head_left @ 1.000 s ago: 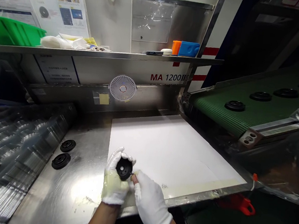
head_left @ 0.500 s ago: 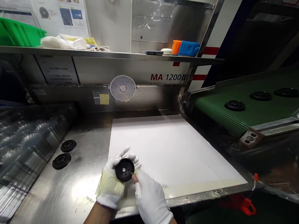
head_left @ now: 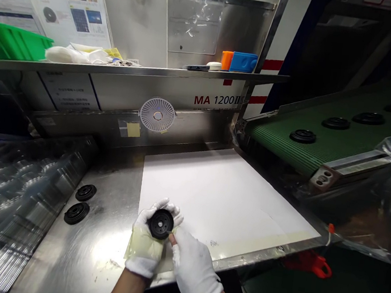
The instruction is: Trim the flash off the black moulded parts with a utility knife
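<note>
White-gloved left hand (head_left: 151,238) cups a black grooved disc (head_left: 161,230) over the white sheet (head_left: 211,190), fingers curled round its rim; the right hand (head_left: 191,263) meets that rim, its fingers' grip impossible to tell.

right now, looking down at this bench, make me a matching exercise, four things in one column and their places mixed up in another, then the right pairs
Things
1. black disc nearest the right hand
2. white sheet
3. green bin
4. round white fan

Places
A. upright, just below the shelf
B. flat on the metal table
C. in the gloved left hand
D. on the shelf, at the left end of the view

Right pairs
1-C
2-B
3-D
4-A
</note>
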Demonstrator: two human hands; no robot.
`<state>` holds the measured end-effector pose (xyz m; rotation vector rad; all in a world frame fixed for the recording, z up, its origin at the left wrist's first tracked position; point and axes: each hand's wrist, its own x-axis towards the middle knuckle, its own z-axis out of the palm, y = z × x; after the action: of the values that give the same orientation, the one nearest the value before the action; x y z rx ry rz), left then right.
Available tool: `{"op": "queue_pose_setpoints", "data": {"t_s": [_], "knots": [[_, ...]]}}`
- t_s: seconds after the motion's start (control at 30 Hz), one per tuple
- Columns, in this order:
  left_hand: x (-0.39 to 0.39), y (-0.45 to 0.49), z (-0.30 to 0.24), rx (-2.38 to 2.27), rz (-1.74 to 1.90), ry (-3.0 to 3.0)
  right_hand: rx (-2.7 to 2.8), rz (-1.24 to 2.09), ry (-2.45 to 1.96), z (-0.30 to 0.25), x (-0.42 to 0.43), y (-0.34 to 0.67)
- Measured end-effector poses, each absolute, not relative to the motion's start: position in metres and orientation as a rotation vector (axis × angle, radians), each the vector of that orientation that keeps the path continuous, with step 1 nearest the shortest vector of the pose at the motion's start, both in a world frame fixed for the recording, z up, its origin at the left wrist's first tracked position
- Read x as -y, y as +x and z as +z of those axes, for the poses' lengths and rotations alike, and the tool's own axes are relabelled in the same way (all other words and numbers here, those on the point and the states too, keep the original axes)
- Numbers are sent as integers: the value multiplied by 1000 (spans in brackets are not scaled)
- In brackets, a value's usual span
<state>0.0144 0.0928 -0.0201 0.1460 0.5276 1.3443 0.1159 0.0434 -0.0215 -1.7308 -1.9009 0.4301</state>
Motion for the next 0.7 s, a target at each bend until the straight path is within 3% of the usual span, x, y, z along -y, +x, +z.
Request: {"op": "queue_pose_setpoints", "data": {"t_s": [0.47,0.7], "knots": [[-97,22,-23,-575,1539,142,1941,423,-1793,-30,-36,107],[-91,16,-18,-553,1285,124,1805,430,-1805,-26,-35,117]]}}
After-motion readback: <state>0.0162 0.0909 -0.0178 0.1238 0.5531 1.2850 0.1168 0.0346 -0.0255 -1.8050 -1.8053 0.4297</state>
